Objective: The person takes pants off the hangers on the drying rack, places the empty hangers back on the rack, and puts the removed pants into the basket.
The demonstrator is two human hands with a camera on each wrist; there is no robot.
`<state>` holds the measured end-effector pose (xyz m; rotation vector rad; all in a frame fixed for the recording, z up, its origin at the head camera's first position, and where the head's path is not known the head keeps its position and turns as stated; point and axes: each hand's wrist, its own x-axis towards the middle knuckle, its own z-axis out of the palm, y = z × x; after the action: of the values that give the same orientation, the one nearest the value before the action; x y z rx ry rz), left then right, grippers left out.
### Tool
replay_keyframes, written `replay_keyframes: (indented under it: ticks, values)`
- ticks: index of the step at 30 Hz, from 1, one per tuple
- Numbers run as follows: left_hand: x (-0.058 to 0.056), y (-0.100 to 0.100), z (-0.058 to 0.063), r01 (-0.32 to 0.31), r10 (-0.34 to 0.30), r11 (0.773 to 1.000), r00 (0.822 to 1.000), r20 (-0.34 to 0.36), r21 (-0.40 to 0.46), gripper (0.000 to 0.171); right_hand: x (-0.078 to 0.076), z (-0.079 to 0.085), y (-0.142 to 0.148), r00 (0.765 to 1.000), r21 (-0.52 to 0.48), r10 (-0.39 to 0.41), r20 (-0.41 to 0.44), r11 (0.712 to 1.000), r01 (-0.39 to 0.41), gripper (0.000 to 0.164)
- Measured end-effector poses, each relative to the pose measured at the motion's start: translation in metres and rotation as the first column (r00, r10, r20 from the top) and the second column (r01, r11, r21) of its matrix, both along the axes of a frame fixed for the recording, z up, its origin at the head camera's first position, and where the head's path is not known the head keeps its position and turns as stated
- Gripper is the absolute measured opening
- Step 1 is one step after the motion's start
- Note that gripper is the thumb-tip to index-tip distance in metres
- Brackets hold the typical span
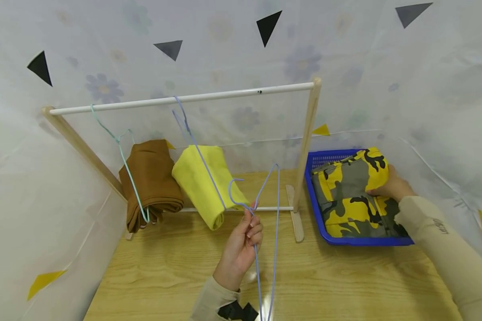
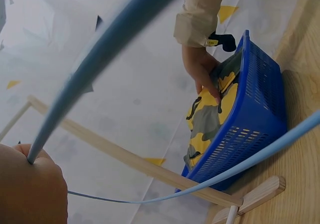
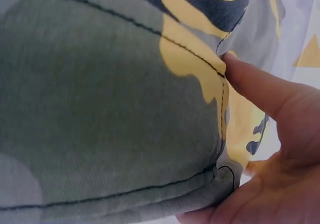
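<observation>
Over the table's front middle, my left hand (image 1: 238,252) pinches a periwinkle-blue clothes hanger (image 1: 278,191) just below its hook. The hanger is bare and turned nearly edge-on. On the right, my right hand (image 1: 395,185) grips the far right edge of a folded yellow, grey and black camouflage garment (image 1: 347,178) in a blue plastic basket (image 1: 369,241). In the right wrist view, thumb and fingers hold the layered edge of the cloth (image 3: 110,114). Some fingertips are hidden by the fabric.
A rack with a white rail (image 1: 225,94) and wooden legs stands left of the basket. From it hang brown cloth (image 1: 150,174) on a mint hanger (image 1: 130,171) and yellow cloth (image 1: 202,178) on a blue hanger (image 1: 205,165). White patterned sheeting (image 1: 225,35) encloses the wooden table (image 1: 152,276).
</observation>
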<state>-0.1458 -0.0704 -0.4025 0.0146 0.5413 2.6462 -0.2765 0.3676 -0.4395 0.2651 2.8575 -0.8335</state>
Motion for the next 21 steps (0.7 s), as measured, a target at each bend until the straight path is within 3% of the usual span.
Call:
replay_keyframes:
  ticks: [11,16,21]
  values:
    - [0.003,0.003,0.002,0.021,-0.021,1.000,1.000,0.002,0.007,0.044,-0.008,-0.004,-0.008,0.987,0.145,0.066,0.149,0.986,-0.088,0.111]
    - [0.004,0.002,0.001,0.027,-0.027,0.999,1.000,-0.003,0.022,0.053,-0.009,-0.005,-0.014,0.982,0.160,0.062,0.178,0.983,-0.091,0.109]
    - [0.004,0.002,0.000,0.025,-0.025,1.000,1.000,-0.002,0.018,0.050,-0.008,-0.007,-0.020,0.977,0.176,0.026,0.213,0.982,-0.064,0.106]
